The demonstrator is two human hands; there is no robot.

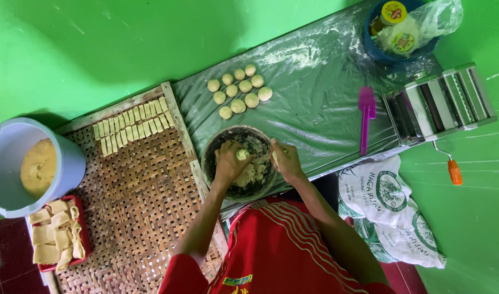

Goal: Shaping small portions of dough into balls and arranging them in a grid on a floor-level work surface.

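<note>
Left hand (229, 161) pinched a dough lump (242, 154) over the bowl (211, 149), right hand (286, 159) beside, grip unclear; dough looked soft, sticky, best cupped underneath.

Plastic-covered table (325, 81) with dough balls (239, 91), purple spatula (366, 117), bowl (211, 158).

tray (146, 201): rough woven bamboo | sheet (314, 92): glossy plastic | roller machine (440, 103): shiny metal
</note>
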